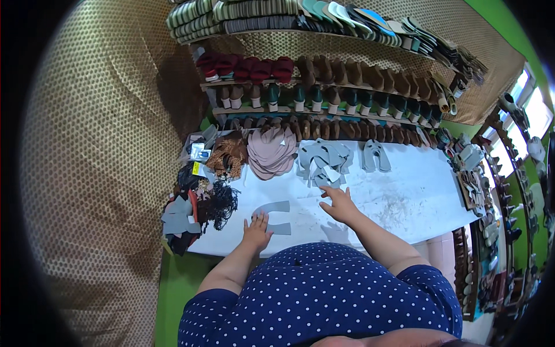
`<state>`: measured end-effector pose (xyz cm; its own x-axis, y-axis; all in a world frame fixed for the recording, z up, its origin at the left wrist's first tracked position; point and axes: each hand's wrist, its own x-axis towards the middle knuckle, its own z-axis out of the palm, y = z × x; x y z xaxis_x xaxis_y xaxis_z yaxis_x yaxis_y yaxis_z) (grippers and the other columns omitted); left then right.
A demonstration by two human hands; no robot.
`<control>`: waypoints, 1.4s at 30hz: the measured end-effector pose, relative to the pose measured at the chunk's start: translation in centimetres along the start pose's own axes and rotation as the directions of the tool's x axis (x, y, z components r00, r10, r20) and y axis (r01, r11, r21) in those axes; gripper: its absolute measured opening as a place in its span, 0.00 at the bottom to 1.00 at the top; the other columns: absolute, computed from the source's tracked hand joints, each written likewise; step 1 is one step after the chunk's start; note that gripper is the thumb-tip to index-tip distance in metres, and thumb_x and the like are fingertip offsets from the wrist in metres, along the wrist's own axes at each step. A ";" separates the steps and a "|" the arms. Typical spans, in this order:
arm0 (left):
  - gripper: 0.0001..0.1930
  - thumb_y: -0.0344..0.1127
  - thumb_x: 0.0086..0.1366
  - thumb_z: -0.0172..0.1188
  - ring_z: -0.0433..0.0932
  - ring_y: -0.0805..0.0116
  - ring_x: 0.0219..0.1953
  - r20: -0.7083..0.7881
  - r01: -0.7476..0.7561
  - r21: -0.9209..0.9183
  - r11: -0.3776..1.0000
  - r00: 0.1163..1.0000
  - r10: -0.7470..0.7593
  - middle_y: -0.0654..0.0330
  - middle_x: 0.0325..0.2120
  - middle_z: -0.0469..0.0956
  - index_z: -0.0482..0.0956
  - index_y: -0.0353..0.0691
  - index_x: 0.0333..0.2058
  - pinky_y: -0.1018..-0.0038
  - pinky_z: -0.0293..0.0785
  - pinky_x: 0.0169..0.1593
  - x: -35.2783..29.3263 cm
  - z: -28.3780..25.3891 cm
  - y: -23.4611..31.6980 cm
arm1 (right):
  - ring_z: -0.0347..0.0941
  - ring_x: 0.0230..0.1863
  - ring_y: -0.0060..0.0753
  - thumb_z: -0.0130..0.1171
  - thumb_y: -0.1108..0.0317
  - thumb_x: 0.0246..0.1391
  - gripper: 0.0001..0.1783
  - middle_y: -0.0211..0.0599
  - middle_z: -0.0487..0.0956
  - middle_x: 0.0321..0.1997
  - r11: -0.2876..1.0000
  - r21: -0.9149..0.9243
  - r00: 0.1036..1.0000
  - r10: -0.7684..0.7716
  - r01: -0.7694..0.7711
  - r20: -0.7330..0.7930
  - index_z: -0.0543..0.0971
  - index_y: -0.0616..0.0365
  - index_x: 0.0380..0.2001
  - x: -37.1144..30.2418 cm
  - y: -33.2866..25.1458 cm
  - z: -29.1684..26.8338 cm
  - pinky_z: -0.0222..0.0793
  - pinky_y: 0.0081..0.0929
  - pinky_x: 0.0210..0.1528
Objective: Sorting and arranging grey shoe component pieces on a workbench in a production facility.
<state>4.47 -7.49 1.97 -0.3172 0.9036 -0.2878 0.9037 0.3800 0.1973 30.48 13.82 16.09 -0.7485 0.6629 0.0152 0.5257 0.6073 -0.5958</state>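
1. Our left hand (256,229) lay open, flat on a grey U-shaped cutout (273,215) near the counter's (404,202) front edge.
2. Our right hand (339,203) reached open-fingered toward the grey cutout pile (321,162).

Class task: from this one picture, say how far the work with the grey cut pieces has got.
Done: one grey U-shaped piece lies flat on the white table. In hand: the left hand presses on it while the right hand reaches toward the grey pile. Left: that pile remains heaped and unsorted.
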 end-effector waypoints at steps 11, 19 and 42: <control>0.37 0.51 0.69 0.53 0.38 0.52 0.78 -0.272 0.266 -0.038 0.963 0.925 -0.266 0.55 0.76 0.42 0.56 0.46 0.72 0.38 0.31 0.73 -1.8 -2.3 -5.1 | 0.70 0.62 0.46 0.61 0.56 0.58 0.32 0.34 0.81 0.54 0.998 -0.036 0.996 -0.045 0.048 0.079 0.69 0.47 0.66 1.7 -1.5 0.6 0.37 0.75 0.71; 0.19 0.49 0.60 0.66 0.34 0.45 0.77 -0.527 0.656 -0.080 0.750 0.611 -0.591 0.56 0.77 0.39 0.84 0.63 0.52 0.30 0.32 0.69 -5.0 -1.2 -16.9 | 0.70 0.63 0.45 0.61 0.55 0.59 0.32 0.33 0.82 0.53 0.998 -0.007 0.994 -0.055 0.056 0.089 0.69 0.47 0.65 2.2 -3.2 1.7 0.35 0.75 0.71; 0.15 0.50 0.52 0.68 0.40 0.47 0.77 -0.457 0.805 -0.270 0.529 0.377 -0.806 0.58 0.74 0.51 0.89 0.60 0.39 0.33 0.29 0.71 -0.8 3.4 -23.2 | 0.71 0.61 0.46 0.60 0.55 0.60 0.25 0.34 0.82 0.51 0.994 -0.078 0.980 -0.067 0.082 0.186 0.77 0.46 0.59 2.3 -7.4 4.4 0.36 0.78 0.71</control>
<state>-15.26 -17.73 -5.53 -0.9792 0.1242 0.1606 0.1451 0.9815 0.1252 23.08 8.88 17.01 -0.8439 0.5281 -0.0945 0.4922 0.6918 -0.5283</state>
